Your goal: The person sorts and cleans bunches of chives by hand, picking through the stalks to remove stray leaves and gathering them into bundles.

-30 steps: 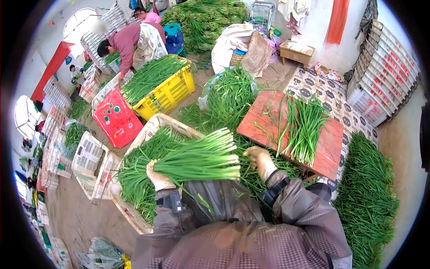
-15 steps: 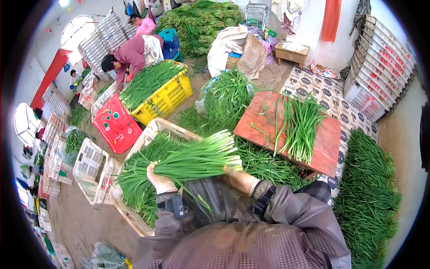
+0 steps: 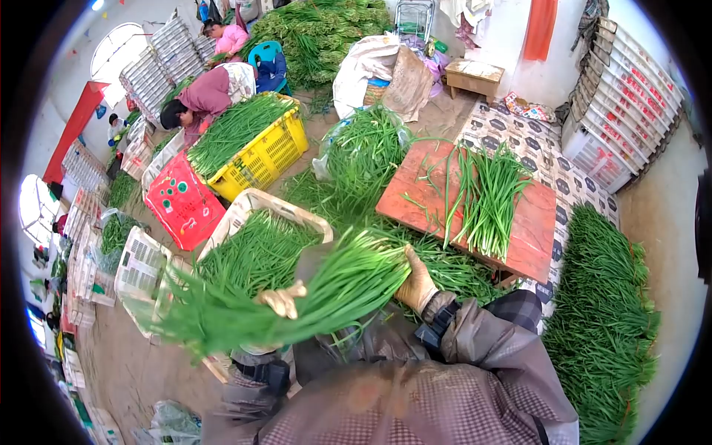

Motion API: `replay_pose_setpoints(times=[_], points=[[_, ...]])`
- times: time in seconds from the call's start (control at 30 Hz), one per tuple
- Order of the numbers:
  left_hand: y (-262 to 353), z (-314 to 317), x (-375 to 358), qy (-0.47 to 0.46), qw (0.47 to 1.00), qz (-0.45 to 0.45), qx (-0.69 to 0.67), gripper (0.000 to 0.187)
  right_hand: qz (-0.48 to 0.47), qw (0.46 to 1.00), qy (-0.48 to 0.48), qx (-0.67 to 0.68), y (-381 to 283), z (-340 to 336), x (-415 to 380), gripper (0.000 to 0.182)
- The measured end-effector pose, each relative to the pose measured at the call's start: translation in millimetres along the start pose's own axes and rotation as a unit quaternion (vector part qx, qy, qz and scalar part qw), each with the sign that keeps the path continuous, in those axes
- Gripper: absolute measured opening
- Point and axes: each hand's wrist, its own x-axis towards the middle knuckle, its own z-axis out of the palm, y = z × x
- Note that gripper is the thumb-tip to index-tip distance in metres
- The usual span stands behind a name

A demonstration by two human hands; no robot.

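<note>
A large bunch of garlic chives (image 3: 348, 285) lies across my lap in front of the crate, pale stem ends up to the right and blurred leaf tips to the lower left. My left hand (image 3: 282, 300), gloved, curls its fingers round the leafy half, with leaves covering its palm and wrist. At the stem end my right hand (image 3: 417, 280), also gloved, grips the bunch from the right side. Behind it stands a cream plastic crate (image 3: 293, 206) with more chives. A red board table (image 3: 530, 237) at the right carries a smaller loose pile of chives (image 3: 493, 196).
Chives heap on the floor under the table and in a bag (image 3: 368, 148). A yellow crate (image 3: 259, 159) stands beyond, where a co-worker (image 3: 211, 93) bends over. Crates (image 3: 627, 104) are stacked at the right wall, above a long chive row (image 3: 604, 319).
The bunch has come down toward my lap, its leaf end swinging to the lower left, off the crate. My right hand has moved right and up at the stem end.
</note>
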Motion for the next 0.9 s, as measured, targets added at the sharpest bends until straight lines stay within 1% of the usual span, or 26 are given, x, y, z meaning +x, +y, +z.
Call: replay_pose_setpoints(times=[0.03,0.07,0.1,0.17,0.2,0.3,0.37,0.4,0.43,0.5,0.57,0.6,0.63,0.7,0.73,0.77,0.83,0.87,0.9], points=[[-6.8,-7.0,-9.7,-0.057,0.997,0.028,-0.034,0.036,0.013,1.0,0.011,-0.023,1.0,-8.5,1.9,0.057],[-2.9,-25.3,-19.0,-0.161,0.987,-0.01,0.022,0.039,0.027,0.998,0.021,-0.047,3.0,-16.6,4.8,0.055],[8.9,-8.2,-24.4,-0.148,0.987,-0.054,0.034,0.034,0.034,0.998,0.023,-0.057,5.1,-23.8,7.9,0.054],[3.4,-5.0,-44.8,-0.143,0.987,-0.046,-0.056,0.036,0.05,0.995,0.028,-0.077,11.1,-36.0,14.6,0.051],[5.9,-21.4,-42.1,-0.237,0.967,-0.076,-0.054,0.041,0.045,0.994,0.035,-0.089,13.9,-39.7,19.1,0.049],[35.8,-35.5,-63.1,-0.179,0.938,-0.29,-0.063,0.046,0.034,0.992,0.063,-0.108,15.1,-23.3,21.3,0.047],[59.3,-42.6,-80.1,-0.135,0.892,-0.425,-0.069,0.05,0.038,0.996,0.028,-0.079,9.5,-29.8,33.7,0.048],[72.6,-47.5,-88.0,-0.113,0.862,-0.489,-0.072,0.052,0.049,0.995,0.037,-0.073,5.9,-22.5,35.4,0.048],[90.1,-54.9,-96.6,-0.002,0.757,-0.653,-0.013,0.063,0.058,0.995,0.045,-0.067,2.5,-15.2,36.9,0.047],[91.0,-81.7,-111.8,0.029,0.759,-0.641,0.108,0.063,0.052,0.995,0.008,-0.087,-2.0,-18.5,48.4,0.046],[105.6,-114.4,-102.6,0.093,0.666,-0.684,0.281,0.061,0.041,0.991,-0.023,-0.128,-4.3,-14.8,55.7,0.045],[98.2,-137.2,-97.4,0.128,0.677,-0.647,0.327,0.058,0.058,0.992,0.0,-0.114,-4.2,-11.0,56.9,0.044],[91.3,-156.1,-87.6,0.164,0.684,-0.607,0.371,0.056,0.064,0.991,-0.001,-0.119,-4.1,-8.9,60.2,0.044],[64.7,-137.8,-25.7,0.115,0.745,-0.471,0.458,0.057,0.076,0.989,-0.003,-0.125,-2.2,-5.3,67.4,0.043],[49.4,-113.8,7.5,0.11,0.765,-0.448,0.449,0.055,0.075,0.988,0.017,-0.131,-1.1,1.6,67.0,0.042],[33.2,-90.1,31.4,0.104,0.784,-0.425,0.439,0.055,0.079,0.987,0.017,-0.136,0.0,7.4,66.7,0.042],[-30.4,-106.3,39.7,0.035,0.803,-0.422,0.419,0.067,0.083,0.985,0.017,-0.149,0.0,17.2,67.6,0.041],[-44.2,-82.3,55.6,0.039,0.761,-0.478,0.437,0.072,0.077,0.986,-0.017,-0.149,0.1,19.6,69.6,0.041],[-53.3,-62.4,69.1,0.043,0.715,-0.531,0.453,0.076,0.074,0.984,-0.01,-0.163,-0.8,29.1,66.7,0.041]])
